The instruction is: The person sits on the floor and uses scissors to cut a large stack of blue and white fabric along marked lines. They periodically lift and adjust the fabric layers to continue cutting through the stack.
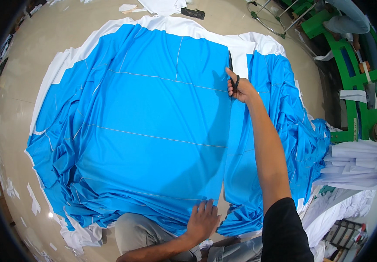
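Observation:
A large blue cloth (153,113) with thin pale lines and a white border lies spread and rumpled on the floor in front of my knees. My right hand (241,88) reaches far forward, closed round the black handles of a pair of scissors (235,83). Their dark blades point away from me at the top of a long cut running through the cloth. Right of that cut lies a narrower blue piece (241,170), bunched toward its right side. Near my knees, my left hand (203,221) rests flat, fingers spread, on the cloth's near edge beside the cut.
A green metal frame (350,109) stands at the right, with a person's leg (350,22) at its far end. White fabric (358,163) is heaped below it. A metal stand (269,19) is at the back. White scraps (33,198) lie on the tiled floor (18,109).

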Available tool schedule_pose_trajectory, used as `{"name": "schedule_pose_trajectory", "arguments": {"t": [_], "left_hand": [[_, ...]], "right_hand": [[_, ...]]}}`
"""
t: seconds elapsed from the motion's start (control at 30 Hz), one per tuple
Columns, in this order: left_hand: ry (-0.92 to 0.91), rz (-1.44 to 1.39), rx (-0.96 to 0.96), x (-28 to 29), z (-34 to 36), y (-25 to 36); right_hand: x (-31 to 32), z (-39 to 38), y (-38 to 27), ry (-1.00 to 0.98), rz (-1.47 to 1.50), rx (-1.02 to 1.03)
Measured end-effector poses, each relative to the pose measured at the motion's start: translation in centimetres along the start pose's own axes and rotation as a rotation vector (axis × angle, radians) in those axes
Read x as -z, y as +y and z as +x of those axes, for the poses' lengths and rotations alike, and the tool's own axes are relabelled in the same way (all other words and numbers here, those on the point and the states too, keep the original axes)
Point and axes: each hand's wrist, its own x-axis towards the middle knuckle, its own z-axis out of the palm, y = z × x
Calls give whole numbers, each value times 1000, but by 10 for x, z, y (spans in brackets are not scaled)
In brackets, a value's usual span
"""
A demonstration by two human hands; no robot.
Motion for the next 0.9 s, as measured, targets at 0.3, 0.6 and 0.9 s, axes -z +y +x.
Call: {"name": "schedule_pose_trajectory", "arguments": {"t": [0.3,0.6,0.9], "left_hand": [[-97,102,76,13,8,-5],[-259,137,143,3,1,-6],[-401,146,174,8,3,-2]], "right_hand": [[0,10,-22,4,39,-36],[-2,31,-24,-10,49,-54],[-4,43,-35,-19,23,-27]]}}
